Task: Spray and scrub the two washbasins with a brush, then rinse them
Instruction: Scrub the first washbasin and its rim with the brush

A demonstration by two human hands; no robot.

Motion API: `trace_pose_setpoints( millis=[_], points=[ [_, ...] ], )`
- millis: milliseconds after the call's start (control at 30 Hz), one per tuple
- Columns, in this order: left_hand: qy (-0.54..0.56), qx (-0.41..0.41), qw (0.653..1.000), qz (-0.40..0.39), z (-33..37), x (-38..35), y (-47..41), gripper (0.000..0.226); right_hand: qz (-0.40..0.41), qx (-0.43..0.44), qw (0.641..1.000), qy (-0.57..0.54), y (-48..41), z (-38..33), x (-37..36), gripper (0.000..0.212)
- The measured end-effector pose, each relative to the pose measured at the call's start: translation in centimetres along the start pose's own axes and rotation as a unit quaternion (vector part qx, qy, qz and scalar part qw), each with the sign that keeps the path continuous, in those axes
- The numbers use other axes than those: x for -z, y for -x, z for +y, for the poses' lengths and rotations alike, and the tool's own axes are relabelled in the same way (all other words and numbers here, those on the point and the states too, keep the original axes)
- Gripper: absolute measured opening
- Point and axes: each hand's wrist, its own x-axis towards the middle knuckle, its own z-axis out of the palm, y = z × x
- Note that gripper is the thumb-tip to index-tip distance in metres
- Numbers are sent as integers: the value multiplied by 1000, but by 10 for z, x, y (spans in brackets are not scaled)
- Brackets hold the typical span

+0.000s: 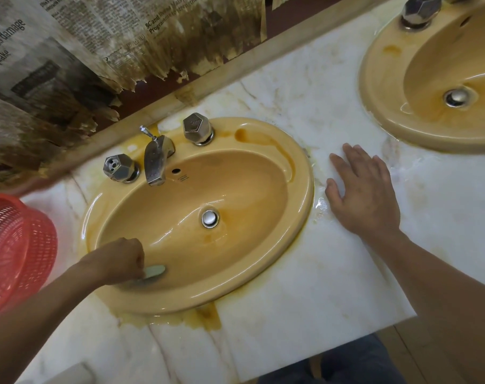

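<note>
Two hands work: the left grip point(119, 259) is closed round the pale brush point(155, 271), likely light, stiff and slippery when wet, so best held firmly by its handle, against the front wall of the near washbasin point(249, 184), while the right grip point(366, 195) lies flat, fingers spread, on the surface point(291, 273).

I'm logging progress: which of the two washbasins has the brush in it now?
The basin in the middle, left of the flat right hand: the left hand grips the brush against its near wall. The other basin, top right, holds no brush.
</note>
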Motion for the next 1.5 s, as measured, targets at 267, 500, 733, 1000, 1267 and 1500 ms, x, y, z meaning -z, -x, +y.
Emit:
trace_pose_setpoints(
  millis=[267, 500, 733, 1000, 1267, 1500],
  points=[
    [-216, -88, 909, 346, -56, -7, -13, 41, 7, 3, 1000, -6, 0, 1, -3, 53],
    [-240, -129, 924, 268, -37, -20, -36, 30, 3, 0, 1000, -4, -1, 1, -1, 53],
    [-236, -108, 893, 367, -30, 37, -49, 25, 2, 4, 1000, 2, -1, 1, -2, 53],
    [-255, -147, 901, 318, -22, 23, -50, 25, 6, 3, 1000, -3, -1, 1, -2, 53],
    [-141, -185, 849, 475, -22, 20, -62, 17, 7, 4, 1000, -4, 0, 1, -3, 54],
    [-61, -130, 786, 601, -5, 21, -69, 15, 1, 0, 1000, 4, 0, 1, -3, 54]
  ],
)
